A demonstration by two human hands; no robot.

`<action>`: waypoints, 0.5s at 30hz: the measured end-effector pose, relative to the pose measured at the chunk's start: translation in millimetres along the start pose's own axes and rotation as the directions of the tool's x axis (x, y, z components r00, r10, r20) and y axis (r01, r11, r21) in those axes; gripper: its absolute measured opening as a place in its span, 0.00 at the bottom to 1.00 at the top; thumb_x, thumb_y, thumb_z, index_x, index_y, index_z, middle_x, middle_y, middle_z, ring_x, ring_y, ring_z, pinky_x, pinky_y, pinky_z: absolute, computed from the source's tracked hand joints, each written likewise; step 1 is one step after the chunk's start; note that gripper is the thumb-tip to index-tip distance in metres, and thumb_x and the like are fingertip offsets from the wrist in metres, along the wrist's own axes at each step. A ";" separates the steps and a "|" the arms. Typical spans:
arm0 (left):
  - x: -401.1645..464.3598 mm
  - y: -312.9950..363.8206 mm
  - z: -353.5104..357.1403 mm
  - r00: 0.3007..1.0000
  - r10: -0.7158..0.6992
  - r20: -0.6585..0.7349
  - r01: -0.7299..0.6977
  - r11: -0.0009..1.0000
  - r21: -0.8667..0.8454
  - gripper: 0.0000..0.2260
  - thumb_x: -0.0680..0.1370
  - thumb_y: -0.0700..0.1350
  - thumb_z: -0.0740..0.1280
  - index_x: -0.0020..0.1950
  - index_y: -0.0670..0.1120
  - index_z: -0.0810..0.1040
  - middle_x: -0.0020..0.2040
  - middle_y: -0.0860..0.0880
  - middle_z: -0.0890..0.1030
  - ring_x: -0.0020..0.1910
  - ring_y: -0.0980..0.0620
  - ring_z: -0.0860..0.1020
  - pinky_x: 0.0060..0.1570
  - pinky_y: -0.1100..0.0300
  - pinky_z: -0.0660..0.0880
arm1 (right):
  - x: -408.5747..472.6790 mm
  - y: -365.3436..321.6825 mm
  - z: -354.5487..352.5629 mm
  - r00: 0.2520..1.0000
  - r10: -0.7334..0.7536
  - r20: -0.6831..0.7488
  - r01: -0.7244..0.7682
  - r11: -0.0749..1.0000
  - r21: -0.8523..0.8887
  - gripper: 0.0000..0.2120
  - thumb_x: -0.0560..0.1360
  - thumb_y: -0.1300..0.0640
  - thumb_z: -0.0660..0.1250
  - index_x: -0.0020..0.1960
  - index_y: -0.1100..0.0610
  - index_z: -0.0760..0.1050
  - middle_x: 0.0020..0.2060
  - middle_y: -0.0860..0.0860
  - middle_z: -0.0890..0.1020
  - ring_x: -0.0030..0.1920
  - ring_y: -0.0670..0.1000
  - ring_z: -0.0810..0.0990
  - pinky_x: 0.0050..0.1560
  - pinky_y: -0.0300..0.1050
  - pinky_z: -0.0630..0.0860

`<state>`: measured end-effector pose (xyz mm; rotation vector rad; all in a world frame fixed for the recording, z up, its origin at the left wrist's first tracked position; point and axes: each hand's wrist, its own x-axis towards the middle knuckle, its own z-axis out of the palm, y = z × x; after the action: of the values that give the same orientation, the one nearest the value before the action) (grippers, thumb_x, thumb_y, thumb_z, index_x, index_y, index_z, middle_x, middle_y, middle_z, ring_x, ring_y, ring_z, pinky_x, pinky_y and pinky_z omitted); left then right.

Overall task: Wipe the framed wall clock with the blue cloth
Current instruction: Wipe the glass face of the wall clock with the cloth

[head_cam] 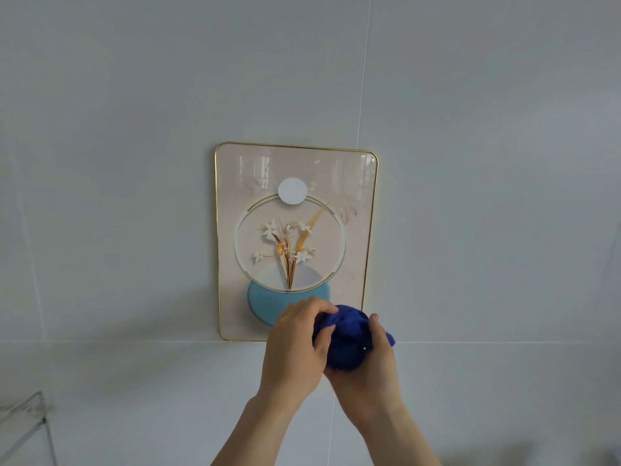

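At five o'clock of the framed wall clock [295, 242]: blue cloth [347, 341] bunched.
Left hand [295, 344] and right hand [373, 361] both clutch it; hard pressing might unhook the frame.

The cloth [346, 344] looks soft and fluffy, a matt blue fabric. The clock [295, 237] has a thin shiny gold metal frame and a glossy, smooth face with reflections. The wall [134, 163] tiles are smooth, slightly shiny

Hands [331, 344] and cloth [346, 341] hide clock's [295, 243] lower corner.
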<state>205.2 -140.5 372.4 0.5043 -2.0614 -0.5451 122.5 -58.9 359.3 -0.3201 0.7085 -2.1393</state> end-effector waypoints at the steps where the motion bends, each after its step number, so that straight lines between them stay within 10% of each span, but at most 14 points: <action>1: -1.6 -4.9 1.6 1.000 0.022 0.018 -0.023 0.999 0.030 0.10 0.79 0.47 0.70 0.59 0.58 0.77 0.55 0.61 0.80 0.54 0.59 0.76 0.53 0.66 0.75 | 3.9 -3.3 0.4 0.999 -0.035 -0.012 0.034 0.999 -0.019 0.27 0.82 0.46 0.63 0.75 0.61 0.70 0.63 0.66 0.83 0.61 0.64 0.84 0.53 0.57 0.82; 6: -0.4 -23.9 10.7 0.997 0.079 0.022 -0.080 0.995 0.058 0.19 0.77 0.59 0.64 0.68 0.61 0.72 0.64 0.64 0.76 0.63 0.62 0.73 0.65 0.65 0.68 | 25.8 -25.9 0.7 0.929 -0.365 -0.063 0.302 0.844 -0.444 0.32 0.85 0.59 0.62 0.79 0.35 0.52 0.74 0.49 0.70 0.69 0.59 0.78 0.66 0.63 0.79; 9: 12.5 -35.0 15.9 0.994 0.093 -0.063 -0.084 0.988 0.132 0.24 0.79 0.63 0.61 0.75 0.59 0.69 0.74 0.59 0.71 0.74 0.59 0.67 0.72 0.61 0.64 | 43.8 -46.1 -0.3 0.803 -0.592 0.064 0.457 0.543 -0.704 0.32 0.84 0.63 0.62 0.79 0.42 0.53 0.74 0.48 0.68 0.70 0.53 0.74 0.73 0.54 0.73; 15: 57.2 -43.9 31.5 0.964 0.239 -0.113 -0.180 0.908 0.378 0.28 0.81 0.58 0.62 0.80 0.51 0.65 0.81 0.49 0.63 0.82 0.46 0.60 0.81 0.43 0.56 | 72.8 -75.8 18.8 0.512 -0.767 0.386 0.576 -0.026 -0.817 0.25 0.76 0.75 0.64 0.67 0.54 0.72 0.69 0.55 0.70 0.58 0.27 0.71 0.56 0.19 0.69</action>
<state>155.9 -201.9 371.3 0.5119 -2.0373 0.0120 37.5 -86.3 417.8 -1.3531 2.2767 -2.4072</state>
